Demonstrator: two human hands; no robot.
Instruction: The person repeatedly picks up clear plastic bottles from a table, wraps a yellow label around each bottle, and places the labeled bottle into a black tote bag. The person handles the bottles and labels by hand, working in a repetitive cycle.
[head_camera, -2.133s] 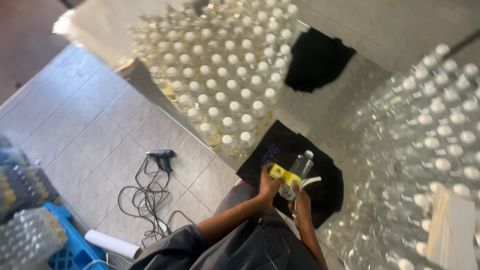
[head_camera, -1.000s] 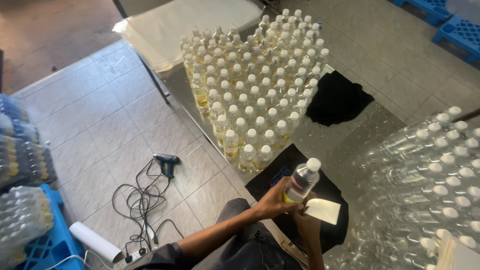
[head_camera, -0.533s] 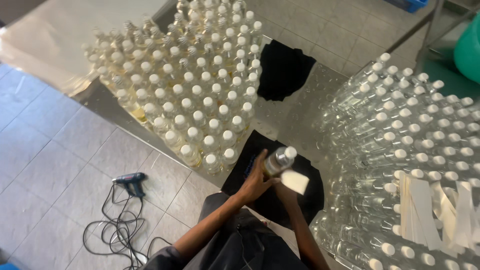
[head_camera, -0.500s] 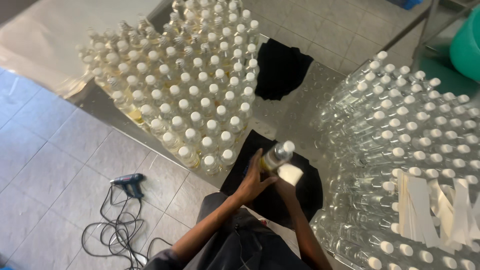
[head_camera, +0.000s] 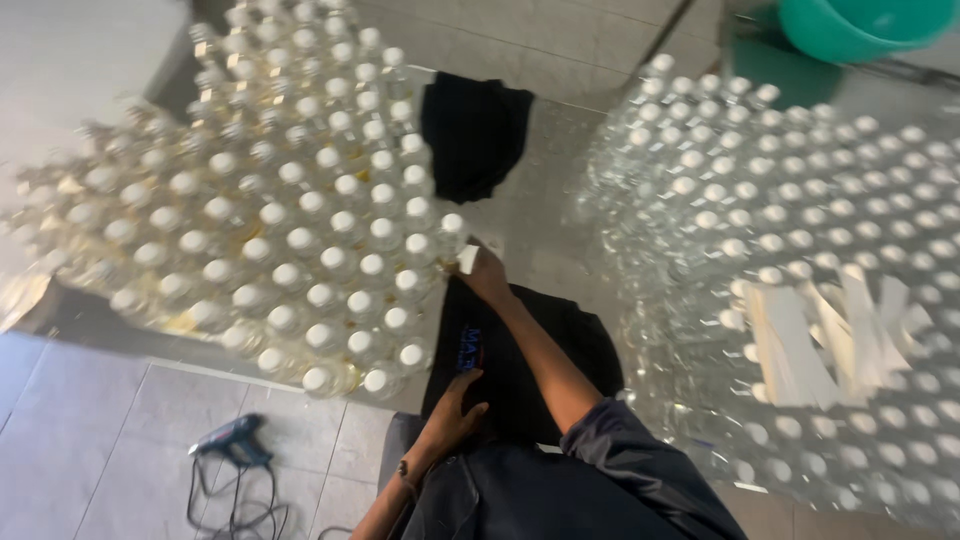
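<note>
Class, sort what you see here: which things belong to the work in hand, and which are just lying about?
In use: right hand at the capped bottles; left hand on the black cloth; paper strips.
Lying about: heat gun, second cloth, green tub.

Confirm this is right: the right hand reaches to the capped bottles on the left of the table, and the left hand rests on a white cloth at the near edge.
Wrong colour: the head view shows the left hand on a black cloth. The right hand does reach to the capped bottles.

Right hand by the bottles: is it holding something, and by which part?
The right hand is at a white-capped bottle on the near edge of the yellowish group, about the neck or cap; blur hides the exact grip. The left hand rests empty on the black cloth.
</note>
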